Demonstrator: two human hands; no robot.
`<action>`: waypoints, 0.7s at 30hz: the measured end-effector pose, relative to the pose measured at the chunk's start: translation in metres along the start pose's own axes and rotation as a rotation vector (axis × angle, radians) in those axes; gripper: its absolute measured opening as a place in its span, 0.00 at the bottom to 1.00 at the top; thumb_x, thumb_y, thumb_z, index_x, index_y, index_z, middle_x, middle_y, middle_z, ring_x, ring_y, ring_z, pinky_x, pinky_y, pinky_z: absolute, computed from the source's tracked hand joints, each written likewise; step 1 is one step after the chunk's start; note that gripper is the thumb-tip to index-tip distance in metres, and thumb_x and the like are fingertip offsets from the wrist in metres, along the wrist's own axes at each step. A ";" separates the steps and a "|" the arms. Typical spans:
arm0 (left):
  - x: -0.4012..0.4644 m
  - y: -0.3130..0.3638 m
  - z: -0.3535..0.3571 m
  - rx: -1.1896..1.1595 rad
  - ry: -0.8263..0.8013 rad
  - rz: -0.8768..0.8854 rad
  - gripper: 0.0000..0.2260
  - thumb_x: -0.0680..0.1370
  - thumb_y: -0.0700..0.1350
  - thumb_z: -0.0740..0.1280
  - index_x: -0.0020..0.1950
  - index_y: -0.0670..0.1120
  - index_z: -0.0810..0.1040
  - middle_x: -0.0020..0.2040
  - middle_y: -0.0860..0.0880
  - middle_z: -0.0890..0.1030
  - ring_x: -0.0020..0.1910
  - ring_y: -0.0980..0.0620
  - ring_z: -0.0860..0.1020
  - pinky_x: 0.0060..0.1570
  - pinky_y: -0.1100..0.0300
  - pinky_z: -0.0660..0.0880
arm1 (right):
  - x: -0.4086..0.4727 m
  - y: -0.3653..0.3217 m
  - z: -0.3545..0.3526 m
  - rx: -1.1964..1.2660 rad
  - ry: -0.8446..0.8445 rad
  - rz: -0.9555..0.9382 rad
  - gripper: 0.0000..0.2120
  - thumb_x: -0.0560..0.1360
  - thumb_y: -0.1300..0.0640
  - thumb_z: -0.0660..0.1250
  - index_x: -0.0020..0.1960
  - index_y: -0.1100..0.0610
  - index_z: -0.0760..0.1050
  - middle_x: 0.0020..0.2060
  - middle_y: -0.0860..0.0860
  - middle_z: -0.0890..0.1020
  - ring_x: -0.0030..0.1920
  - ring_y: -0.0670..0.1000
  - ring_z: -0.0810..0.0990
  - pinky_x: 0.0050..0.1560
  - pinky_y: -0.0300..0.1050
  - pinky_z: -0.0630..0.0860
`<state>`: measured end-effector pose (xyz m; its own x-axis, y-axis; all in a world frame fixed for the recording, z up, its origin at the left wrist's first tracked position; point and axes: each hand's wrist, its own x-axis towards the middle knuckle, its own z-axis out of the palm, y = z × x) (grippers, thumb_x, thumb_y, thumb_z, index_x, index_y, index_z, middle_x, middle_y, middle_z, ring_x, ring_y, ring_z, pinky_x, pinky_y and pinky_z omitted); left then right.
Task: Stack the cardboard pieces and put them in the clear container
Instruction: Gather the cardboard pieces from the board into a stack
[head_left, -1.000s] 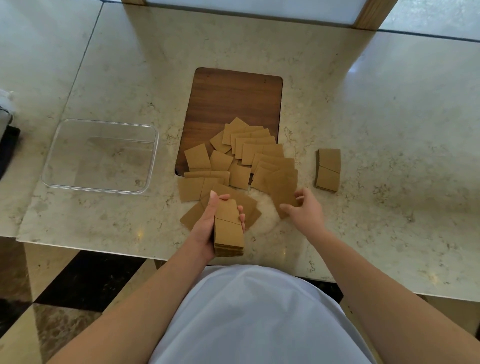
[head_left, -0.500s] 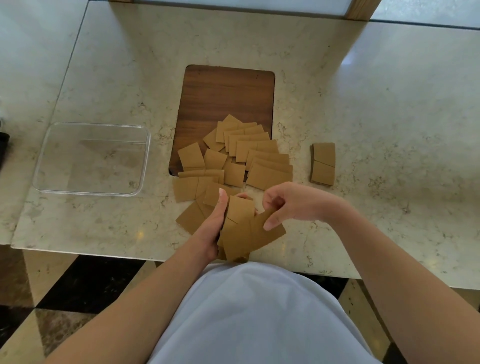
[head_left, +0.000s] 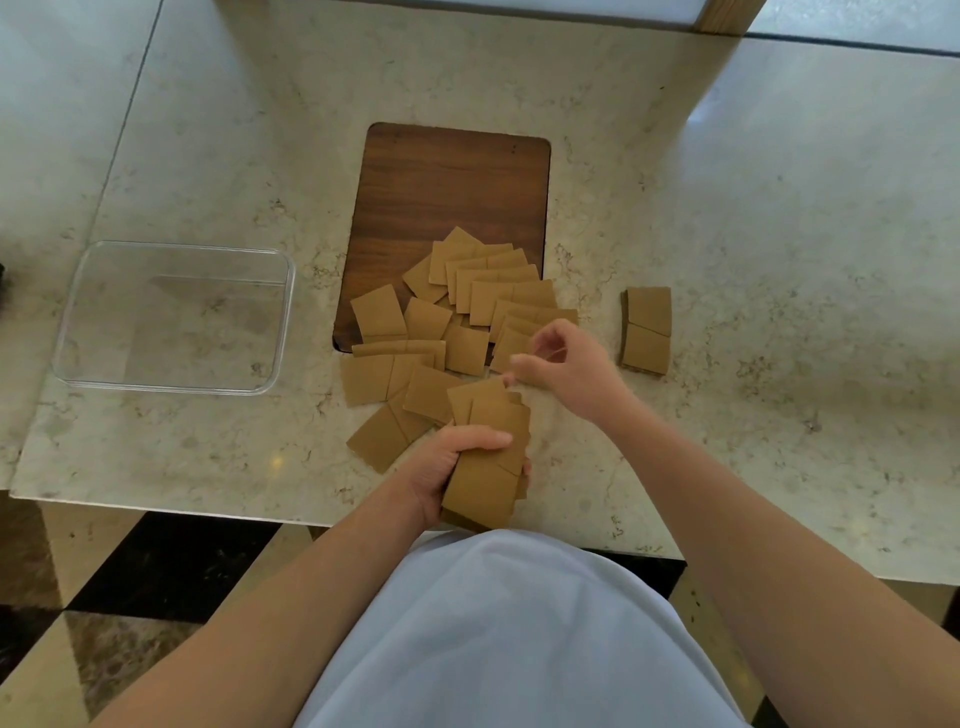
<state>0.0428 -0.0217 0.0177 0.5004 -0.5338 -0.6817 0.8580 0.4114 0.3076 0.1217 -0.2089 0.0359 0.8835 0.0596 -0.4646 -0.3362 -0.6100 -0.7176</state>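
- My left hand has a grip on a stack of cardboard pieces, thumb across the top, right at the near edge of the marble counter.
- My right hand hovers over the loose cardboard pile with fingers loosely curled; too blurry to tell if it's pinching anything.
- That pile spills off the wooden board onto the counter.
- A small separate stack sits off to the right.
- The clear container is over on the left, well apart from the pile.

held stack | loose cardboard pieces fanned | clear container empty
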 end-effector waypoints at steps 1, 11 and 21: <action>0.001 0.001 -0.001 -0.034 -0.013 0.017 0.26 0.70 0.39 0.77 0.68 0.44 0.77 0.50 0.39 0.83 0.42 0.41 0.83 0.47 0.43 0.81 | 0.004 0.010 0.000 -0.076 0.085 0.047 0.17 0.76 0.47 0.74 0.60 0.53 0.75 0.56 0.49 0.79 0.57 0.51 0.78 0.54 0.42 0.74; 0.002 0.004 -0.010 -0.113 -0.060 0.100 0.34 0.74 0.32 0.69 0.74 0.63 0.74 0.51 0.38 0.82 0.43 0.43 0.81 0.47 0.43 0.81 | 0.015 0.050 0.016 -0.548 0.225 0.047 0.24 0.71 0.48 0.78 0.60 0.53 0.72 0.59 0.53 0.73 0.62 0.57 0.69 0.63 0.54 0.68; -0.002 0.005 -0.011 -0.088 -0.122 0.068 0.24 0.74 0.57 0.78 0.66 0.53 0.77 0.55 0.40 0.79 0.46 0.44 0.80 0.43 0.48 0.81 | 0.013 0.058 0.011 -0.498 0.255 0.099 0.28 0.68 0.47 0.80 0.61 0.52 0.69 0.57 0.52 0.71 0.59 0.56 0.69 0.60 0.53 0.69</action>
<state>0.0447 -0.0105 0.0138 0.5717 -0.5864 -0.5738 0.8110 0.5099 0.2869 0.1104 -0.2345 -0.0179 0.9272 -0.1721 -0.3326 -0.2817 -0.9057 -0.3167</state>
